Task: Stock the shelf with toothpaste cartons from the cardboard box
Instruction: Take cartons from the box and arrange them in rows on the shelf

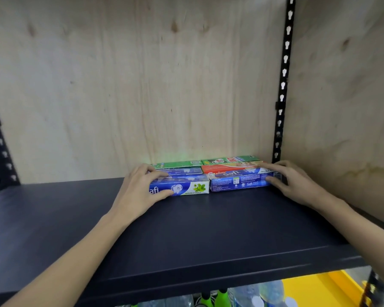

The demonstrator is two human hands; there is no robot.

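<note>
Head view looked down onto a dark shelf backed by a plywood panel, with a black slotted upright at the right rear corner.

Toothpaste cartons lay flat at the back of the shelf, in two columns touching end to end, long sides parallel to the plywood panel. Left column: front blue carton with "Safi" and "DOUBLE MINT" on its face, a second blue carton directly behind it, a green carton at the rear. Right column: front right blue carton, a red carton behind it, a rear green carton against the panel.

Left hand gripped the left end of the front blue carton: thumb on its front face, fingers curled over the top reaching onto the second blue carton. Right hand held the right end of the front right blue carton: thumb on the front face, index finger stretched along its top edge, other fingers hidden, so their spread couldn't be judged.

Both cartons sat on the shelf surface, not lifted. Cardboard box wasn't in frame.

Below the shelf edge: clear plastic bottles, green bottle tops, a yellow surface at lower right.
</note>
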